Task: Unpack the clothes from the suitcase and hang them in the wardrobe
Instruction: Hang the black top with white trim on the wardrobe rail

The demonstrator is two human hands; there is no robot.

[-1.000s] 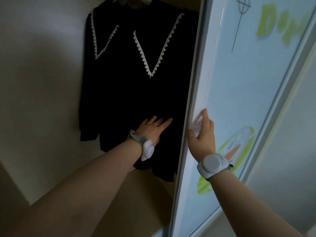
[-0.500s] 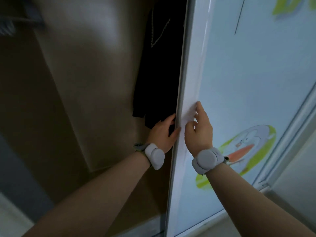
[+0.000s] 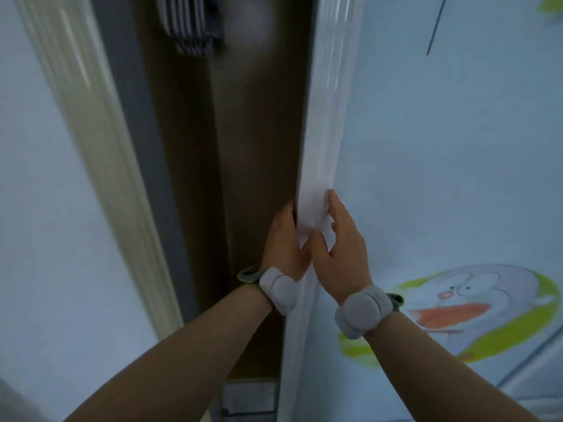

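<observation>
left hand [image 3: 285, 242] grips sliding door [image 3: 457, 178] edge; right hand [image 3: 342, 239] flat on front; edge vertical between hands, wardrobe gap [image 3: 243, 147] leftward.

I can read no word, number or brand anywhere on my feed. The closest thing to lettering is a green scrap [image 3: 552, 2] at the far top right corner of the wardrobe door [image 3: 441, 178]. The frame edge cuts it off, and too little shows to tell a letter. Left of it a thin dark line [image 3: 434, 28] runs down the door, a drawn stroke rather than a character I could name. Low on the right of the door sits a painted cartoon figure [image 3: 475, 309] with an orange mouth on a green patch. The grey wrist bands [image 3: 361, 312] are too blurred to show any marking.
</observation>
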